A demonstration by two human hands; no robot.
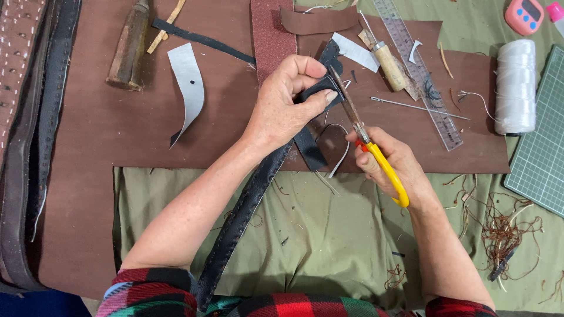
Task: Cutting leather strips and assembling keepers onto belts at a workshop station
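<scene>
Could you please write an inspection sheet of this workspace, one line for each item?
Surface: brown leather sheet lying on a green cloth.
Job's things: black leather strap, its end pinched in the left hand; yellow-handled scissors in the right hand, blades at the strap end.
Clutter: white paper pattern, wooden-handled tool, awl, clear ruler, needle, white thread spool, brown trimmings.
Grippers: both hands closed on their things.
Cables: nothing seen.
Surroundings: green cutting mat, pink timer, stitched straps at left.
</scene>
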